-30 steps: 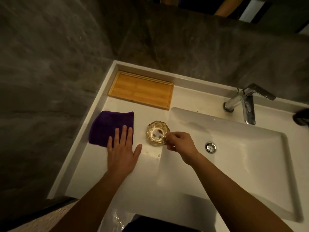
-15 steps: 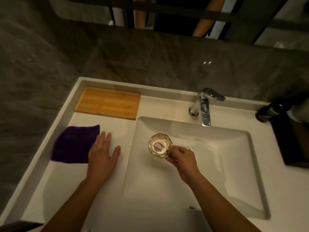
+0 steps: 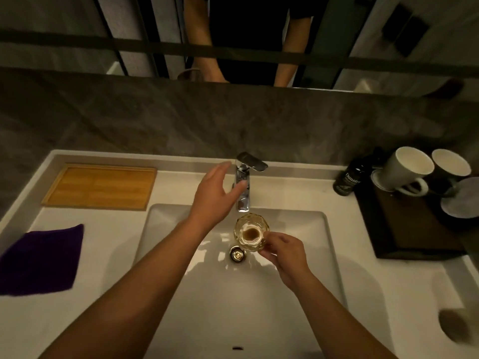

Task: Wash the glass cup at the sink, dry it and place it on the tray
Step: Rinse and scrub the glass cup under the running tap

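A faceted glass cup [image 3: 251,234] with a brown stain at its bottom hangs upright over the white sink basin [image 3: 305,257], just below the chrome tap's spout [image 3: 243,187]. My right hand [image 3: 285,257] grips the cup by its near side. With fingers spread, my left hand [image 3: 216,193] is raised beside the tap, close to its lever, holding nothing. No water is running. The empty bamboo tray [image 3: 99,186] lies at the back left of the counter. A purple cloth [image 3: 39,260] lies flat at the left, in front of the tray.
The drain [image 3: 237,253] sits mid-basin, left of the cup. At the right stands a dark tray [image 3: 409,229] with two mugs [image 3: 404,172] and a saucer, a dark bottle [image 3: 350,177] beside it. A grey stone wall and a mirror rise behind the counter.
My right hand carried the glass cup from the counter rightward over the basin to under the spout. My left hand left the counter near the cloth and rose to the tap.
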Demonstrator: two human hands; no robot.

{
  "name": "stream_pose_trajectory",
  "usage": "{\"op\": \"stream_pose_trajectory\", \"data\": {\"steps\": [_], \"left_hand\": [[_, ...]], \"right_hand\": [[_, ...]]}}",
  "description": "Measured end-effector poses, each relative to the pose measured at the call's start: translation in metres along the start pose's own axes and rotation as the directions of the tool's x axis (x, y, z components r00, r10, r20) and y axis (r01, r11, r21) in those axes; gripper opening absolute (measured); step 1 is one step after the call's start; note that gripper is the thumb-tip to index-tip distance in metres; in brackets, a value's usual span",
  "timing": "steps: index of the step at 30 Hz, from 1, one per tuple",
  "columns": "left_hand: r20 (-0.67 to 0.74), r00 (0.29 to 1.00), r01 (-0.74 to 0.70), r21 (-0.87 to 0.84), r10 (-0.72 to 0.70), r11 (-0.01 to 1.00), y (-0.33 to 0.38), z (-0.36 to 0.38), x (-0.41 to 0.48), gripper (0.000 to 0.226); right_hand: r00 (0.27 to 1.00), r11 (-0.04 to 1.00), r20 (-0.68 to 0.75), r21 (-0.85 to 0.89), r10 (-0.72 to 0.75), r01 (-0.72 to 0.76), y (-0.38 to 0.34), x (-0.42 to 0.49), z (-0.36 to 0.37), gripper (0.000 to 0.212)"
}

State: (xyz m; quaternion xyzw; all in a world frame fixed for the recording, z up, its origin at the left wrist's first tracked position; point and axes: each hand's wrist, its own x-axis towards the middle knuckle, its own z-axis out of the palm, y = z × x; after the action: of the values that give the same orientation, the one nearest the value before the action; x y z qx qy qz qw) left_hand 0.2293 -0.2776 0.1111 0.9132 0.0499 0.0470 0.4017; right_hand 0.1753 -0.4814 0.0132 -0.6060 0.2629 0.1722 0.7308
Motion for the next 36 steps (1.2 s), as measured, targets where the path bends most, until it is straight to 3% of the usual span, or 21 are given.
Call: {"op": "stream_pose_trajectory", "data": {"steps": [3,7,10,13,19,23,29,31,33,36], "left_hand": [[0.050,0.998,-0.037,0.062,0.034,0.997,0.019,0.014,0.025,0.074],[0.022,0.998,-0.066,0.140,0.063,0.988,0.023,0.025,0.038,0.057],[0.012,0.998,-0.057,0.227,0.056,0.972,0.022,0.027,0.043,0.074],[0.028,0.998,-0.055,0.257,0.049,0.965,0.023,0.024,0.045,0.076],[0.017,1.000,-0.009,0.089,0.007,0.996,0.026,0.015,0.052,0.036],[0.038,0.997,0.063,-0.036,-0.061,0.997,0.030,0.008,0.053,0.066],[0.059,0.982,0.186,-0.218,-0.177,0.958,-0.008,0.009,0.017,0.064],[0.095,0.942,0.335,-0.277,-0.321,0.900,-0.041,0.020,-0.008,0.049],[0.234,0.873,0.488,-0.407,-0.428,0.772,-0.065,0.034,-0.035,0.024],[0.357,0.817,0.575,-0.559,-0.452,0.597,-0.081,0.052,-0.068,0.018]], "right_hand": [[1.000,1.000,-0.003,0.006,-0.012,0.012,-0.006,0.007,0.001,0.015],[1.000,1.000,-0.006,0.008,0.005,-0.004,-0.008,0.014,0.008,0.017],[1.000,1.000,-0.002,0.022,0.020,-0.020,-0.007,0.015,0.013,0.019],[1.000,0.999,0.010,0.022,0.028,-0.028,-0.007,0.013,0.016,0.021],[0.998,0.999,0.046,0.029,0.033,-0.034,-0.005,0.007,0.020,0.020],[0.998,0.999,0.047,-0.012,0.050,-0.049,0.001,0.003,0.022,0.020],[0.998,0.998,0.059,-0.057,0.034,-0.031,0.003,-0.005,0.014,0.012],[0.999,0.998,0.049,-0.058,0.024,-0.021,0.002,-0.003,0.014,0.011],[0.999,0.999,0.037,-0.050,0.022,-0.020,0.002,-0.002,0.018,0.010],[0.999,0.998,0.046,-0.051,0.029,-0.027,0.005,-0.004,0.020,0.012]]}}
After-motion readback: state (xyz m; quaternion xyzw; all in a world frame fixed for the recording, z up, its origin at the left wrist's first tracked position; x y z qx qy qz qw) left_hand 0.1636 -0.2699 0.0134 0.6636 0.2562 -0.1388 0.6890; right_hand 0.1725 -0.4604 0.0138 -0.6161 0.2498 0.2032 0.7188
